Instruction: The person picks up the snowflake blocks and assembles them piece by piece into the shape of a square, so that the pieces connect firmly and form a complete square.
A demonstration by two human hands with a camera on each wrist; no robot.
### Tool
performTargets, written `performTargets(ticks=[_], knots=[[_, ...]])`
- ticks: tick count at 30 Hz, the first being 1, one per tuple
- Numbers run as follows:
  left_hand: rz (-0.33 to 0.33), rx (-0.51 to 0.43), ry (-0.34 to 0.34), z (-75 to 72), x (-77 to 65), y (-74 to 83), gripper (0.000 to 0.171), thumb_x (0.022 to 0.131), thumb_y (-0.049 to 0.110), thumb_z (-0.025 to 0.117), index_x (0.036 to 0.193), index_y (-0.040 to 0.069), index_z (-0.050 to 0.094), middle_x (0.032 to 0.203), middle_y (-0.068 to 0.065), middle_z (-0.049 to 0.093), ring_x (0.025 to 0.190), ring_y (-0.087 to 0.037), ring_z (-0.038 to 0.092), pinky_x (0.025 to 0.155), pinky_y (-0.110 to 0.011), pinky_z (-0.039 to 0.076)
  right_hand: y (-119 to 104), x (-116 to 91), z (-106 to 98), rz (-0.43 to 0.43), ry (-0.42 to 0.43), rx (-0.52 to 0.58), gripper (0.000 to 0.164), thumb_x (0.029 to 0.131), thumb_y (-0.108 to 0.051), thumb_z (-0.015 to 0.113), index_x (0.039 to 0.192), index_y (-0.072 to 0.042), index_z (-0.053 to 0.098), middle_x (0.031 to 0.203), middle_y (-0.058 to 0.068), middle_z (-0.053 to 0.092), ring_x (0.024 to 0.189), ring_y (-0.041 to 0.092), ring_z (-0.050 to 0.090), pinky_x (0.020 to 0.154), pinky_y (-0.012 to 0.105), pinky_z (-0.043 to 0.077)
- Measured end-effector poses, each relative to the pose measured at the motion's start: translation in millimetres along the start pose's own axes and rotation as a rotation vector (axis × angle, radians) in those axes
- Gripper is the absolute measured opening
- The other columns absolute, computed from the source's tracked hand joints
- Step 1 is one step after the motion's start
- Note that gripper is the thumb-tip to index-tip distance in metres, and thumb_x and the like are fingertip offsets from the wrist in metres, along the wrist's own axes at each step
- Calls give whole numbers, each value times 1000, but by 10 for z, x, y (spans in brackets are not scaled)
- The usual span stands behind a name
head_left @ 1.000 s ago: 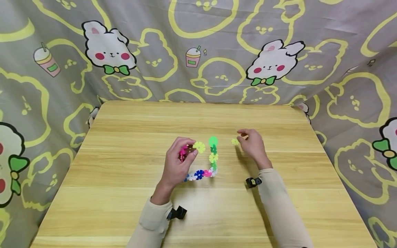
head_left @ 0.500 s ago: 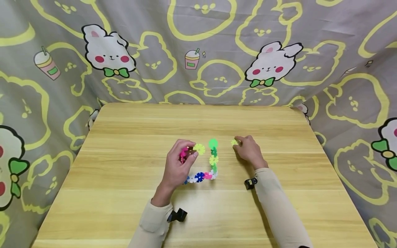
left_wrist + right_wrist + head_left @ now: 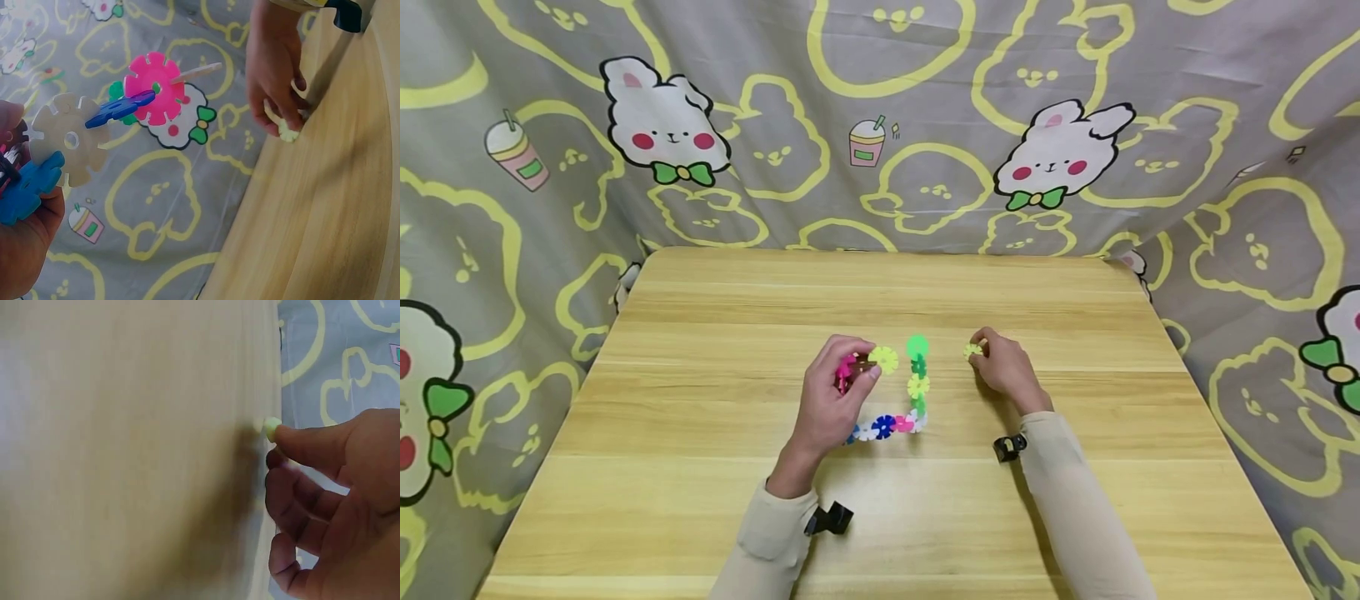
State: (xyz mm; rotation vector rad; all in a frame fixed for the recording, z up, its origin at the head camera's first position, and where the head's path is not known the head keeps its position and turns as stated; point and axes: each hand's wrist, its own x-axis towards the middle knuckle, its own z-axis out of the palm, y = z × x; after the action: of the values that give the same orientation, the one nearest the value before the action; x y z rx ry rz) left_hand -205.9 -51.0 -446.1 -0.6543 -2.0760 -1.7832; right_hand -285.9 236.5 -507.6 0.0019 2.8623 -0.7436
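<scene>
My left hand (image 3: 835,396) grips a chain of joined, notched plastic snowflake discs. A yellow disc (image 3: 883,360) sticks out past its fingertips, and pink discs (image 3: 846,367) show within the grip. The chain bends along the front through a dark blue disc (image 3: 883,427) and turns up the right side to a bright green disc (image 3: 917,346). In the left wrist view a white disc (image 3: 70,139) and a blue disc (image 3: 31,187) are close to the fingers. My right hand (image 3: 1006,365) pinches a single pale yellow disc (image 3: 973,351) between thumb and fingers, to the chain's right.
Both hands are over a wood-grain table (image 3: 700,500). A grey curtain (image 3: 925,75) with yellow outlines and rabbits hangs behind it and at both sides. Each wrist carries a small black camera mount (image 3: 829,518).
My right hand has shifted its fingers round the loose yellow disc, turning it slightly and moving a little lower. The left hand and the chain have stayed nearly still.
</scene>
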Motion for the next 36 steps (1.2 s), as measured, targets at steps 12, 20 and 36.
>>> performTargets(ticks=[12,20,36], knots=[[7,5,-2,-3,30,10,26,89,-3,62,115,2,59,105,-14,58,78,-10,54,60,-20,49,-466,-315,-178,-418,414,284,20,92,-12,65,111,-9,64,90,7,63,80,17,57,70,30,48],[12,6,5,7,34,6,26,90,-2,62,114,5,60,105,-12,58,78,-10,54,58,-21,49,-916,-630,-333,-820,571,444,14,85,3,70,96,-4,67,88,7,66,80,13,57,77,22,47],[18,-15,-14,26,30,35,24,90,-3,61,113,4,59,103,-11,58,75,-9,52,56,-21,47,-1139,-775,-339,-1070,583,295,20,95,-23,61,88,-8,73,89,3,67,83,18,60,78,30,43]])
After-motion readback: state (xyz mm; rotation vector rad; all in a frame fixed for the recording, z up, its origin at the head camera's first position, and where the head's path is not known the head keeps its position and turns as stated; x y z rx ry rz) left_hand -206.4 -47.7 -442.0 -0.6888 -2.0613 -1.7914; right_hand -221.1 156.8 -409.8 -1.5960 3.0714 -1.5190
